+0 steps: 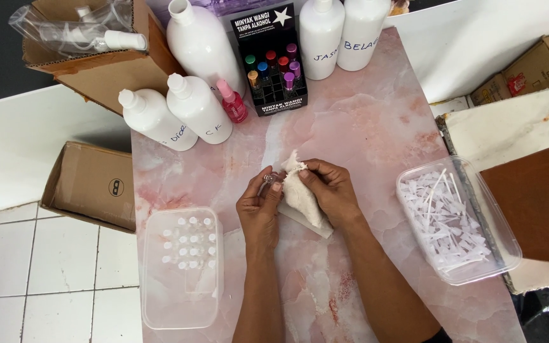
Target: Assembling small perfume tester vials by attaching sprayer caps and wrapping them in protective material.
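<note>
Left hand (258, 206) pinches small clear bottle (267, 181); right hand (328, 189) closed around white cloth (300, 190), pressed against bottle, mid pink marble tabletop (363, 121).

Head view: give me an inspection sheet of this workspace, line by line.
Surface: pink marbled tabletop, stained in places.
Job's things: small clear bottle in the left hand; white cloth in the right hand.
Clutter: tub of small clear bottles; tub of white plastic pieces; big white bottles; black display rack of coloured vials; pink spray bottle.
Grippers: both hands closed on their items.
Cables: nothing seen.
Surroundings: cardboard boxes, white tiled floor.
</note>
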